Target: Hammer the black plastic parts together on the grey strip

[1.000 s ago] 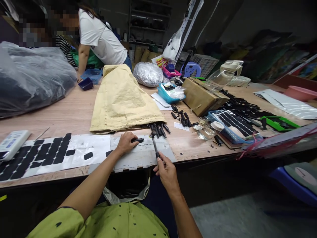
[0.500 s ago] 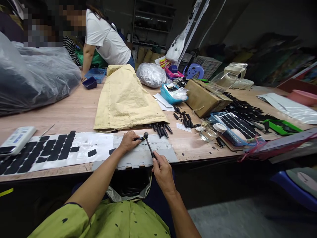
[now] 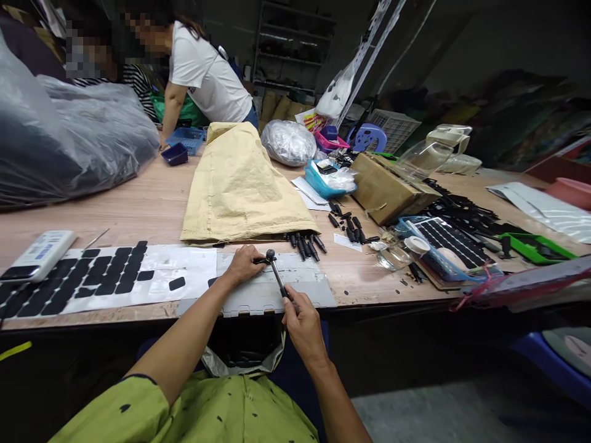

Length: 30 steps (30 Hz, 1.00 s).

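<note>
My left hand (image 3: 244,263) is closed on a small black part (image 3: 260,261), which pokes out from its fingertips over a grey board (image 3: 300,280) at the table's front edge. In my right hand (image 3: 302,320) is the dark handle of a ratchet wrench (image 3: 278,277). Its shaft is shiny metal, and its round head meets the end of the black part; the exact contact is too small to make out. Just beyond the hands, several black cylindrical pieces (image 3: 307,245) stick out from under a tan cloth sack (image 3: 249,191).
To the left, a white sheet (image 3: 196,264) carries black pads, with a white device (image 3: 44,255) on it. Rightward are loose black pieces (image 3: 353,227), a cardboard box (image 3: 392,187), a blue basket (image 3: 443,271) and a green tray (image 3: 535,249). Across the table, a person (image 3: 207,80) leans over.
The view has turned slightly left, so the table's things sit further right in the picture. The wrench head has shifted a little left over the board; both hands keep their hold.
</note>
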{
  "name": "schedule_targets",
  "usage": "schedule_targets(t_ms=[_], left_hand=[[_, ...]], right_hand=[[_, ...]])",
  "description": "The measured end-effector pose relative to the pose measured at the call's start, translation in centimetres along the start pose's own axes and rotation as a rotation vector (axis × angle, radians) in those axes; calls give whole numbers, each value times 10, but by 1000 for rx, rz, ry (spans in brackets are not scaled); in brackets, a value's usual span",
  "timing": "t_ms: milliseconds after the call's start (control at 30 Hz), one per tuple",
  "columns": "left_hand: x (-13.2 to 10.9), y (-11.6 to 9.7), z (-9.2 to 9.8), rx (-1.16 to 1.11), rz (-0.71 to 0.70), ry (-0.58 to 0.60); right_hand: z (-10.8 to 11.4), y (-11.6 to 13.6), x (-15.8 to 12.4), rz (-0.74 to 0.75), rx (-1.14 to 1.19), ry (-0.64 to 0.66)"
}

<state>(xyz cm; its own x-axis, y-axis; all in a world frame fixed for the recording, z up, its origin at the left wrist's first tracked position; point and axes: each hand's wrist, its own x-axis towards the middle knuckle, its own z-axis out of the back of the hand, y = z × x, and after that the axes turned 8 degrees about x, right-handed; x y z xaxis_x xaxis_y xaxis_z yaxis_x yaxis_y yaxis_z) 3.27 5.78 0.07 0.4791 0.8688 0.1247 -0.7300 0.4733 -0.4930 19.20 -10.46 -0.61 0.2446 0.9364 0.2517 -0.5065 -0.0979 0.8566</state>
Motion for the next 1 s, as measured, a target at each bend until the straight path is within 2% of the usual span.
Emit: schedule_targets(t_ms=[167,300,500,600,733,833,1000], left_hand=[[-1,-1,0,-21,23,-11],[-1,-1,-1,-31,38,-13],[-1,0,2,-42,24,44],[0,0,6,-55,8,80],[-3,-3,11,-47,-7,95],[-22,-9,13,-67,-91,116],[-83,-20,11,-54,-263,215]], right_hand=[[18,-8,6,-28,-131,-73],[30,-7,7,-188,-419,-124],[26,3,6,-353,-563,-81],[23,2,6,-358,-560,-95],[22,-5,5,-262,-549,-143],[22,-10,3,-195,-530,-175],[22,-10,4,-220,-522,-158]])
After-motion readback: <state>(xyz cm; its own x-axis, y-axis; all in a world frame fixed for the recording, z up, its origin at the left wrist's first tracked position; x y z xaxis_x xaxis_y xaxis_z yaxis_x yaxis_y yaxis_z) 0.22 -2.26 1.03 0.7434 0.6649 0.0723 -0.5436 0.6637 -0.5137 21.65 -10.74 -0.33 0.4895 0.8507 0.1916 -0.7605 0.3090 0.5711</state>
